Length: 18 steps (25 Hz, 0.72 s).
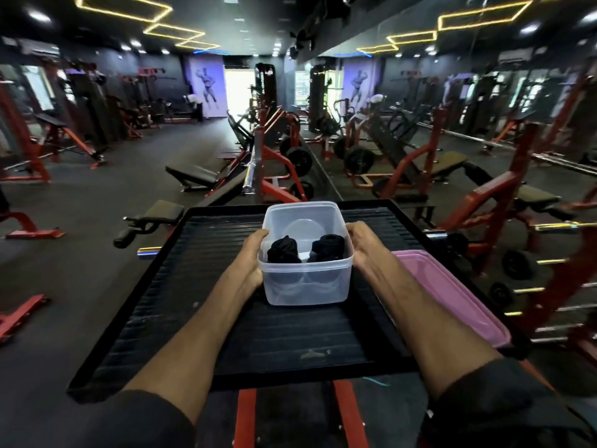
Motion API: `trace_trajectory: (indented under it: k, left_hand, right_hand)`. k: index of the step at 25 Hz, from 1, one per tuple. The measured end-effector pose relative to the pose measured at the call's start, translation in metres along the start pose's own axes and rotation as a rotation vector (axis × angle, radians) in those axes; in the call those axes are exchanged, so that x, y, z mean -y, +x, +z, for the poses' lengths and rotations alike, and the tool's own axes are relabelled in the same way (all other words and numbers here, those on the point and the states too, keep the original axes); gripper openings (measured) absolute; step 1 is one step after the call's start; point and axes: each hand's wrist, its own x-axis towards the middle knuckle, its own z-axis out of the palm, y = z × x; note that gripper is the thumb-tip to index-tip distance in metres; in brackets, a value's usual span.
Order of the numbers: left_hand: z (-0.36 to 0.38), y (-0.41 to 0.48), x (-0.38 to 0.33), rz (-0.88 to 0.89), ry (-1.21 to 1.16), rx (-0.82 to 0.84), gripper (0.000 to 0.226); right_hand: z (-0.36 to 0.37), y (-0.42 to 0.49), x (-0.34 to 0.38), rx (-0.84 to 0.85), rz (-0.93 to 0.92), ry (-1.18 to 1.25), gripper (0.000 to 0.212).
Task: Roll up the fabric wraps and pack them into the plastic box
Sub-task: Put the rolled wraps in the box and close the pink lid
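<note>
A clear plastic box point(305, 286) stands on the black ribbed platform point(226, 318) in front of me. Two rolled black fabric wraps lie inside it, one on the left point(283, 250) and one on the right point(327, 248). My left hand point(250, 260) grips the box's left wall, fingers curled over the rim. My right hand point(363, 242) grips the right wall the same way. The box has no lid on it.
A pink lid point(452, 295) lies on the platform to the right of the box. Red and black gym machines, benches and weight plates point(298, 160) fill the room beyond. A mirror wall runs along the right side.
</note>
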Motion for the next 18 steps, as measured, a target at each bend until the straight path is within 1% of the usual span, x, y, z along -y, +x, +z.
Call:
trace_trajectory:
  k: [2, 4, 6, 7, 9, 12, 13, 14, 16, 17, 18]
  left_hand:
    - [0.011, 0.001, 0.011, -0.013, -0.006, 0.007, 0.033]
    - [0.017, 0.003, 0.014, -0.016, 0.007, -0.023, 0.033]
    - [0.015, 0.009, 0.015, -0.023, 0.024, -0.038, 0.034]
    - [0.014, 0.013, 0.014, -0.036, 0.025, -0.029, 0.035]
    - [0.012, 0.018, 0.014, -0.036, 0.004, -0.008, 0.036]
    - [0.016, 0.017, 0.023, -0.016, -0.082, 0.027, 0.036]
    - [0.017, 0.017, 0.027, -0.009, -0.101, 0.023, 0.035]
    - [0.018, 0.014, 0.027, 0.001, -0.099, 0.021, 0.035]
    - [0.018, 0.011, 0.026, 0.037, -0.066, -0.014, 0.03]
    - [0.016, 0.014, 0.026, 0.072, -0.062, -0.055, 0.023]
    - [0.015, 0.013, 0.025, 0.111, -0.068, -0.099, 0.014]
  right_hand:
    - [-0.013, -0.015, 0.005, 0.032, 0.023, 0.029, 0.03]
    - [-0.022, -0.02, 0.005, 0.067, 0.023, 0.018, 0.03]
    - [-0.028, -0.028, 0.011, 0.11, -0.011, -0.078, 0.018]
    - [-0.034, -0.032, 0.016, 0.134, -0.038, -0.175, 0.009]
    - [-0.054, -0.04, 0.023, 0.187, -0.122, -0.413, 0.005]
    - [-0.096, -0.045, 0.02, 0.119, -0.179, -0.679, 0.01]
    - [-0.106, -0.044, 0.016, 0.102, -0.205, -0.801, 0.006]
    - [-0.114, -0.044, 0.011, 0.058, -0.207, -0.973, 0.009]
    - [-0.124, -0.049, 0.0, -0.019, -0.15, -1.357, 0.029]
    - [-0.125, -0.058, -0.007, -0.041, -0.141, -1.493, 0.032]
    - [-0.125, -0.065, -0.015, -0.062, -0.183, -1.581, 0.031]
